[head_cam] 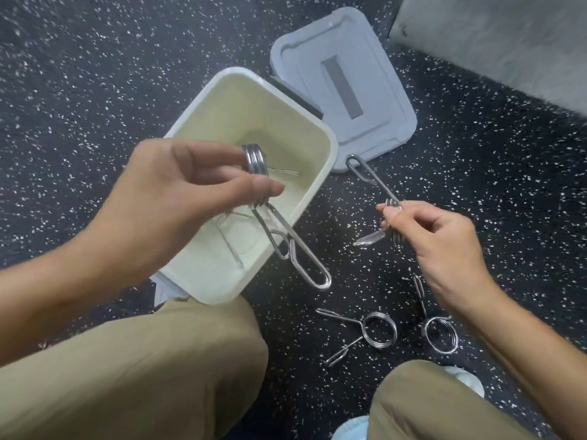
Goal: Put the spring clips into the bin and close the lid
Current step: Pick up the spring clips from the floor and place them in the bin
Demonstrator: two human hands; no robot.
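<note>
The left hand [178, 192] pinches a chrome coiled spring clip [279, 236] over the open cream plastic bin [330, 154] — the right hand [435, 236] grips another [374, 179], two more clips [378, 328] near on the speckled floor

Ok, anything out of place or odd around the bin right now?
Nothing damaged or spilled. The bin stands open, its grey lid swung back. Two spring clips lie loose on the floor; each hand, left and right, holds another.
</note>
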